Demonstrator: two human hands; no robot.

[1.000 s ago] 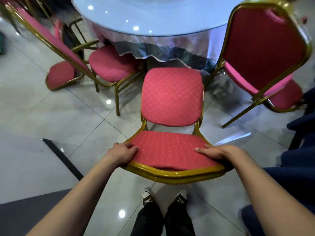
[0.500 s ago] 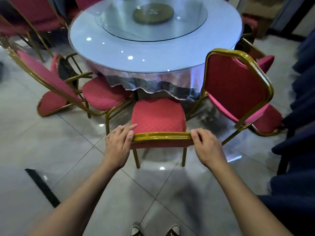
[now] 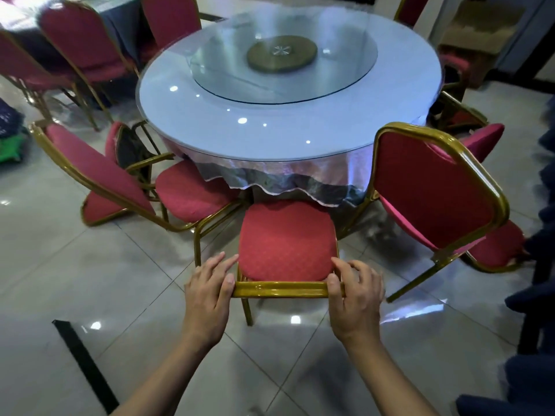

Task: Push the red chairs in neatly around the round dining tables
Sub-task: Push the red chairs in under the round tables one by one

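Both hands are gripping the glossy gold tubular top rail of the red chair (image 3: 286, 247), the left hand (image 3: 207, 292) and right hand (image 3: 356, 298) curling round its ends, its padded patterned seat sitting just under the draped edge of the round, glass-topped dining table (image 3: 210, 115) beyond.

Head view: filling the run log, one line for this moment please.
step: pushing chair in | left hand, right hand: gripping backrest top | seat front: at tablecloth edge
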